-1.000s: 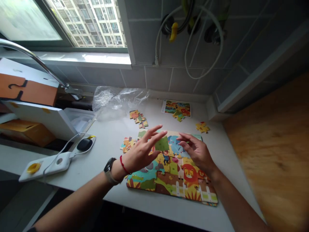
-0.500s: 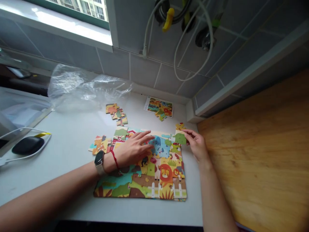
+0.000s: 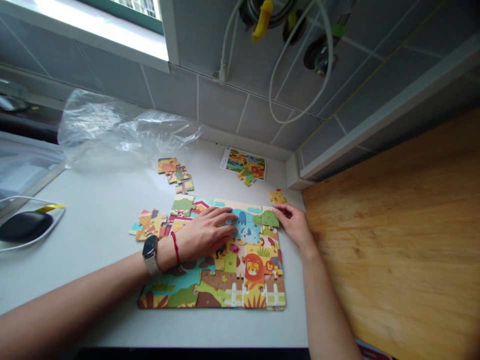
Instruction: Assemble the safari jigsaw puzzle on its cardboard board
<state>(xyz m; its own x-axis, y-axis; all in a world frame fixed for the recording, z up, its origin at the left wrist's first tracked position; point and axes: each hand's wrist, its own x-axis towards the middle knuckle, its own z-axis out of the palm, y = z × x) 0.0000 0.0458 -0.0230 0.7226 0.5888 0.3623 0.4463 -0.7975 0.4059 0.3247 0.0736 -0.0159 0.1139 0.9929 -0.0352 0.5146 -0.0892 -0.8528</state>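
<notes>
A colourful animal jigsaw puzzle [image 3: 255,270] lies on the white table. My left hand [image 3: 204,232] rests palm down over its middle, fingers stretched out, hiding part of the picture. At the puzzle's top right corner, my right hand [image 3: 294,223] pinches the outer edge of a green puzzle piece [image 3: 270,218]. That piece lies against its neighbours in the corner; whether it is fully seated I cannot tell. Just above my right hand is a loose yellow piece [image 3: 278,196]. More loose pieces [image 3: 149,226] lie by the puzzle's left edge.
Several loose pieces [image 3: 176,175] lie behind the puzzle. A picture card [image 3: 245,162] with a piece on it sits near the wall. Clear plastic bags [image 3: 123,127] are at the back left, a black mouse-shaped object [image 3: 25,226] at far left. A wooden surface [image 3: 393,240] borders the right.
My right hand has brought the green piece left and down into the puzzle's top right corner. My left hand stays flat on the puzzle. The view has shifted slightly.
</notes>
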